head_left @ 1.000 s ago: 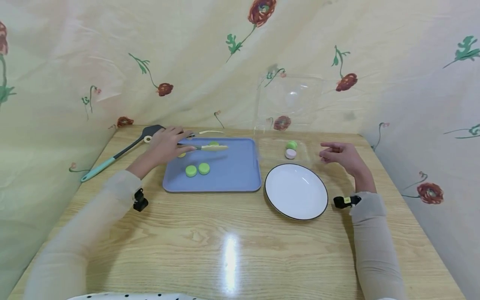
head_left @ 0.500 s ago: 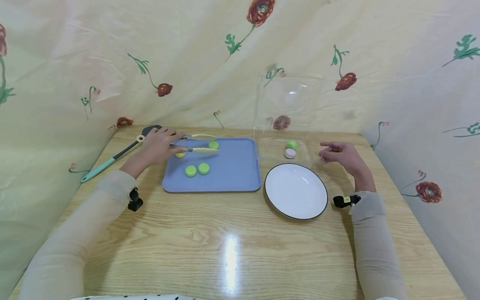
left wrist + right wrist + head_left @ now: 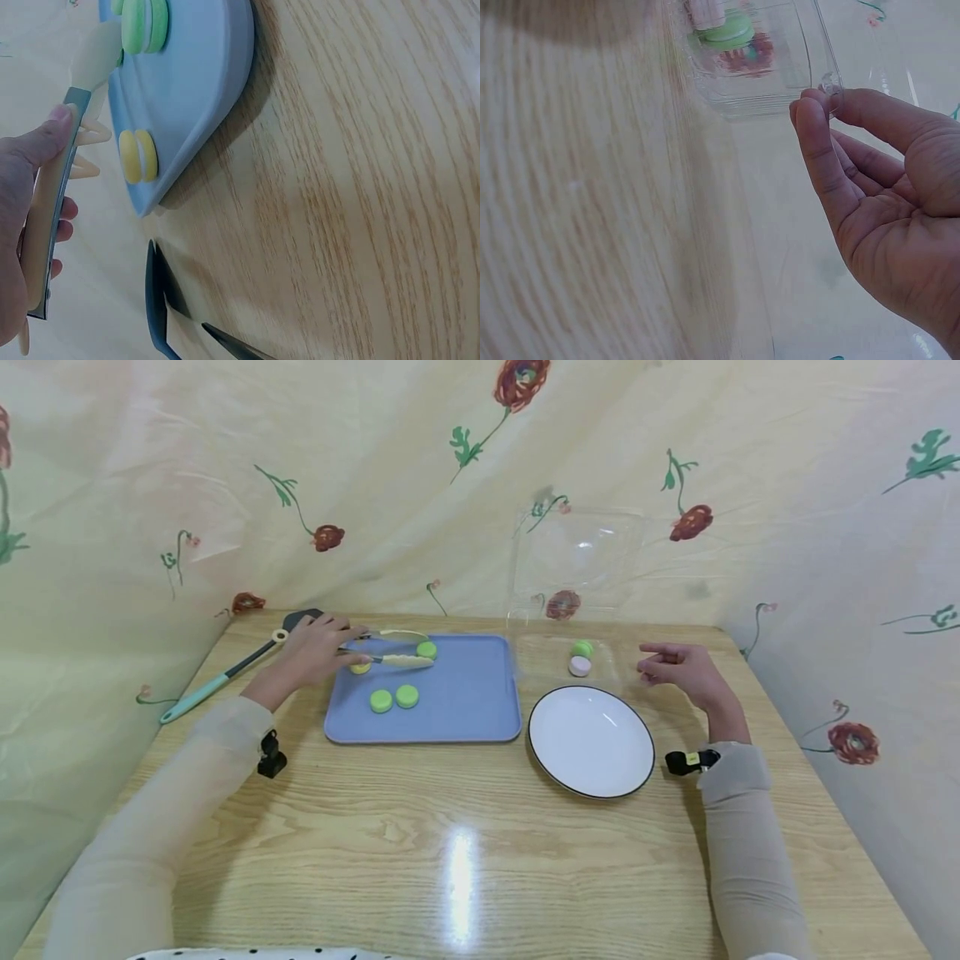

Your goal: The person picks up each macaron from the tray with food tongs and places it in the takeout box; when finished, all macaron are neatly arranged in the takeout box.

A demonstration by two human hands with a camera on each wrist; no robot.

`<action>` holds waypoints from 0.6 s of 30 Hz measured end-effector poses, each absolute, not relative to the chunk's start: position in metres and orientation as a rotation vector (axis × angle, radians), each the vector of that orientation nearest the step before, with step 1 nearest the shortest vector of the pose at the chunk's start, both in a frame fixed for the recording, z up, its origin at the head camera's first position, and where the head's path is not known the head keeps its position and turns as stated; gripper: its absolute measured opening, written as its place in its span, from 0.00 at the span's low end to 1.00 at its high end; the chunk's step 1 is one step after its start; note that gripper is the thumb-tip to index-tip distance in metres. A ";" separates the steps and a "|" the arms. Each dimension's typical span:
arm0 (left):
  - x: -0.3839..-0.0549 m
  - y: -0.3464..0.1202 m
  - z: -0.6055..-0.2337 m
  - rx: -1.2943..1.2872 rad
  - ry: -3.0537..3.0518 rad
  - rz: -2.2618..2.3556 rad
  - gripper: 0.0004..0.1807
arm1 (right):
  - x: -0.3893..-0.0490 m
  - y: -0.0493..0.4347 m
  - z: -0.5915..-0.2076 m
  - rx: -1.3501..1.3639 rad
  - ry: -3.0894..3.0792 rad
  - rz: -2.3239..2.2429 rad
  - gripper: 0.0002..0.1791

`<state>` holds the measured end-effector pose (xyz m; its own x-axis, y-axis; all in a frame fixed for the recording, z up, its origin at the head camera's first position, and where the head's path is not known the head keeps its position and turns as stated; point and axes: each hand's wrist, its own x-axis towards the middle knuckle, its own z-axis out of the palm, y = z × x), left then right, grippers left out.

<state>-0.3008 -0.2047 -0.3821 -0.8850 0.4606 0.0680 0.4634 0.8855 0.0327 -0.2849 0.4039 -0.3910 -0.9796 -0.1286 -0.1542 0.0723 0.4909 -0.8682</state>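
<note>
My left hand (image 3: 311,647) grips a pair of tongs (image 3: 52,202) with pale tips, thumb on one arm and fingers on the other. The tips (image 3: 405,661) stand spread on either side of a green macaron (image 3: 427,650) at the back of the blue tray (image 3: 465,718); whether they touch it I cannot tell. Two more green macarons (image 3: 407,696) lie towards the tray's front, and a yellow macaron (image 3: 139,156) sits by its left edge. My right hand (image 3: 885,180) pinches the rim of a clear plastic box (image 3: 780,94) holding a green macaron (image 3: 729,31) and a pale pink one (image 3: 580,667).
A white plate (image 3: 592,743) with a dark rim stands in front of the clear box. A spatula (image 3: 202,693) with a turquoise handle lies left of the tray. Flowered cloth (image 3: 420,485) hangs behind the wooden table (image 3: 375,843).
My left hand has drawn the tongs left and slightly back, bringing their tips around the rear green macaron. The right hand keeps its place at the clear box.
</note>
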 end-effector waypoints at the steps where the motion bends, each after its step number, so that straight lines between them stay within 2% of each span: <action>1: -0.301 -0.204 -0.382 -0.732 -2.998 -0.075 0.33 | -0.286 0.405 -0.393 -0.050 2.536 -1.492 0.32; 18: -0.306 -0.204 -0.384 -0.735 -2.980 -0.057 0.31 | -0.289 0.407 -0.397 -0.050 2.547 -1.499 0.32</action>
<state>-0.3063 -0.2043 -0.3844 -0.8830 0.4628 0.0782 0.4655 0.8849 0.0192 -0.2887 0.4072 -0.3970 -0.9823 -0.1223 -0.1421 0.0649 0.4894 -0.8696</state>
